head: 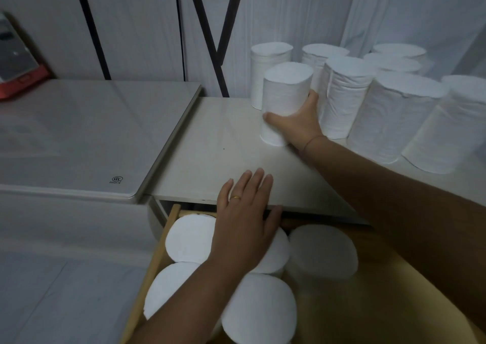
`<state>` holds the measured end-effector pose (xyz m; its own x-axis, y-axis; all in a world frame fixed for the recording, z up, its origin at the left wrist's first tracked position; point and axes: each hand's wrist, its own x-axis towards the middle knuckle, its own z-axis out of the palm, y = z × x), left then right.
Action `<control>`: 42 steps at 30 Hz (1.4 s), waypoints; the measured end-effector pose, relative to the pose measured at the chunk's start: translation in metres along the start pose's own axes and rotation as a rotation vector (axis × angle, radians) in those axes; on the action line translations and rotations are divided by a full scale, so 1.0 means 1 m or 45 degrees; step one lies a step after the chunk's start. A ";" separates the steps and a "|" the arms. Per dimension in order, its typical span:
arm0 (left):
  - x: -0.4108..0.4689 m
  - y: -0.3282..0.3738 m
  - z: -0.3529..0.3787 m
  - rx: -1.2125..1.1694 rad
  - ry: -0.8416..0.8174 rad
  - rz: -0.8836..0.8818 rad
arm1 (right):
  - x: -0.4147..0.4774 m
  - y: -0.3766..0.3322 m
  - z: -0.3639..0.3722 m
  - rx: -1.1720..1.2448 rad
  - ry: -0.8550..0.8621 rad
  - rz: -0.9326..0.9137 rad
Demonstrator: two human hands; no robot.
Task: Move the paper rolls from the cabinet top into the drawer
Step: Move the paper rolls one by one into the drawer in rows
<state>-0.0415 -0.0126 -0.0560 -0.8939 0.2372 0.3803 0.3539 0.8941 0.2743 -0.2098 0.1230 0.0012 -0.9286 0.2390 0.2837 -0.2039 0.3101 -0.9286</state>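
Note:
Several white paper rolls [389,112] stand upright on the pale cabinet top [215,159], crowded toward the back right. My right hand [297,122] grips the nearest roll [284,96] around its lower side, thumb in front, fingers behind. Below the top, the wooden drawer [157,251] is pulled out and holds several rolls [323,251] standing on end. My left hand [244,220] hovers flat over the drawer's back, fingers straight and reaching onto the cabinet's front edge, a ring on one finger; it holds nothing.
A glossy grey appliance lid [79,138] sits level with the cabinet on the left, with a red-edged box [18,75] at its far corner. Dark metal rods [210,33] lean against the white wall behind. The drawer's right half shows bare wood [368,312].

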 end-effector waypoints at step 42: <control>-0.052 0.043 -0.003 0.047 -0.497 0.381 | -0.244 0.098 -0.204 -0.416 -0.631 0.239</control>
<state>0.0214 0.0124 -0.0610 -0.7935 0.6038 0.0765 0.6071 0.7763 0.1696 0.0600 0.2831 -0.1105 -0.9889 -0.1141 -0.0948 0.0096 0.5887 -0.8083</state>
